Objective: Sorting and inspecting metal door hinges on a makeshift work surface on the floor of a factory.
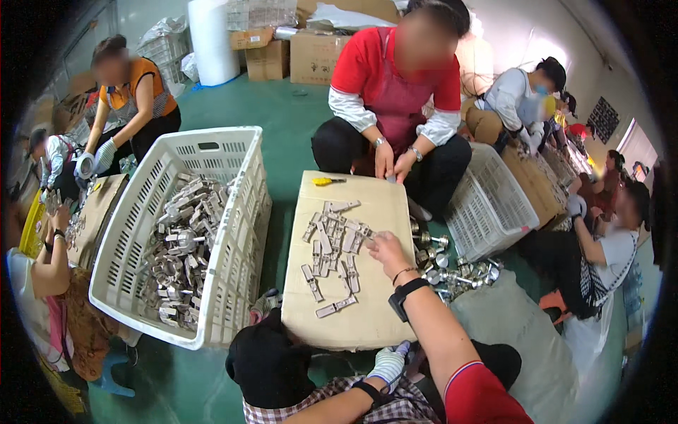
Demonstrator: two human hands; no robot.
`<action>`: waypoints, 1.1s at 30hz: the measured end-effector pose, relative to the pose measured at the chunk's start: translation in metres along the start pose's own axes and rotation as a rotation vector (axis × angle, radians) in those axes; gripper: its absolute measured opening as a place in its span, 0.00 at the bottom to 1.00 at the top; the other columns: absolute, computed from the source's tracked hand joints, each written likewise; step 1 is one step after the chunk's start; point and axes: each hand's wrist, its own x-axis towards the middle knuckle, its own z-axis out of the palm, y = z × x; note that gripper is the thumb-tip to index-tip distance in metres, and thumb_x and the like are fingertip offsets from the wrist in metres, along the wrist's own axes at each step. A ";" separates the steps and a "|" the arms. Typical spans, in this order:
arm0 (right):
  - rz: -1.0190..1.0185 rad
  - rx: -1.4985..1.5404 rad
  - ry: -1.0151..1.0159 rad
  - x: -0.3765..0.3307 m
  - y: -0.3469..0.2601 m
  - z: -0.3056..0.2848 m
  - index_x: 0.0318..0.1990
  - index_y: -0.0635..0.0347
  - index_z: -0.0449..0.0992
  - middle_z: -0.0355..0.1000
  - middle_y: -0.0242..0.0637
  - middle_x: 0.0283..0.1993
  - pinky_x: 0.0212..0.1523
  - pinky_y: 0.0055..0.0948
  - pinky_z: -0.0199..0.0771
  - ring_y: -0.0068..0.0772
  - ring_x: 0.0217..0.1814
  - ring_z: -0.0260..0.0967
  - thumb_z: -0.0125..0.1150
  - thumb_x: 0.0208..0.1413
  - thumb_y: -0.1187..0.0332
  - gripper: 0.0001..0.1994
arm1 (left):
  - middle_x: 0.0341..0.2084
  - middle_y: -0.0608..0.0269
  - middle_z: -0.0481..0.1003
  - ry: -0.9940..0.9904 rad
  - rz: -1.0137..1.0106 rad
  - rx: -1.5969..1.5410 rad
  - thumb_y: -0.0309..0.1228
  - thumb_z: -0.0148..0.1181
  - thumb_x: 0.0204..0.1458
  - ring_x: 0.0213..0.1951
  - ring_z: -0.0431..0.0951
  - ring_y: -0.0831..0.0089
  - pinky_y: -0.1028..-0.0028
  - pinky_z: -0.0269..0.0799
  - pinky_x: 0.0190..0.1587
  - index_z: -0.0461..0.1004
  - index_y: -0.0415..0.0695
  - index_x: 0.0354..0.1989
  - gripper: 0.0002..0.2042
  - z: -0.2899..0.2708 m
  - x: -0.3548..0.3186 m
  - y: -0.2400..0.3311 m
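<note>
Bare, with a black watch at its wrist, my right hand (pixel 388 253) reaches over the cardboard-topped work surface (pixel 346 326). Its fingers are closed at the right edge of a loose cluster of grey metal hinge-like pieces (pixel 326 244), pinching one of them; the fingertips partly cover it. My left hand (pixel 388 366), in a striped white glove, is low by the near edge of the surface, close to my lap. Its fingers are curled together, and what they hold, if anything, is too small to tell. A yellow cutter (pixel 328 181) lies at the far left corner.
At left stands a white slotted crate (pixel 233 233) heaped with metal pieces. Shiny round metal parts (pixel 462 272) lie right of the surface, beside a pale sack (pixel 522 325). Another white crate (pixel 487 205) stands farther right. Across from me sits a person in red (pixel 402 85); others work on both sides.
</note>
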 end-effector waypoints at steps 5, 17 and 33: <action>-0.048 0.076 -0.102 -0.039 -0.030 -0.092 0.40 0.67 0.69 0.71 0.38 0.31 0.29 0.24 0.72 0.24 0.26 0.66 0.52 0.56 0.72 0.08 | 0.24 0.64 0.74 0.012 0.205 -0.081 0.33 0.55 0.54 0.23 0.69 0.76 0.75 0.65 0.28 0.74 0.38 0.36 0.10 0.014 0.001 -0.007; 0.091 0.072 -0.097 -0.189 -0.021 -0.190 0.42 0.63 0.69 0.71 0.37 0.31 0.34 0.22 0.72 0.23 0.30 0.68 0.53 0.56 0.71 0.08 | 0.22 0.67 0.72 -0.046 0.184 -0.239 0.37 0.54 0.55 0.23 0.68 0.78 0.76 0.65 0.29 0.73 0.40 0.32 0.11 0.014 0.031 -0.041; 0.298 -0.299 -0.115 -0.153 0.029 -0.173 0.38 0.58 0.71 0.71 0.31 0.37 0.39 0.29 0.68 0.26 0.37 0.69 0.54 0.56 0.66 0.07 | 0.20 0.66 0.73 0.030 0.189 -0.106 0.40 0.53 0.56 0.22 0.68 0.78 0.76 0.66 0.28 0.71 0.38 0.30 0.15 0.020 0.017 -0.033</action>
